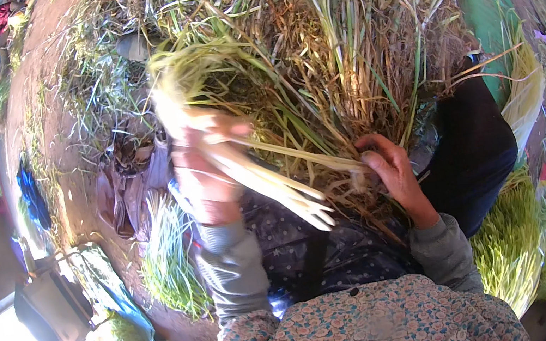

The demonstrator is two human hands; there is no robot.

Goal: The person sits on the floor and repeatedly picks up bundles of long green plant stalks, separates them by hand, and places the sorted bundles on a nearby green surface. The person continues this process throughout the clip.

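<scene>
My left hand (205, 165), blurred by motion, is closed around a bundle of pale plant stalks (276, 189). Their white ends point down and right, and their yellow-green leaves fan out above the hand. My right hand (390, 162) pinches the lower end of a thin stalk (303, 155) between thumb and fingers; that stalk runs across to the left hand. Beneath both hands, over my lap, lies a dark dotted apron (307, 251). A large heap of long-leaved plants with brown, dry outer leaves (342, 63) rises just beyond the right hand.
Green bundles lie at the left (172, 261) and right (508, 235). Crumpled purplish plastic (131, 187) is on the dirt floor left of me. A dark bag (54, 312) stands at lower left, a blue cloth (33, 195) above it. A green sheet (491, 23) spreads at upper right.
</scene>
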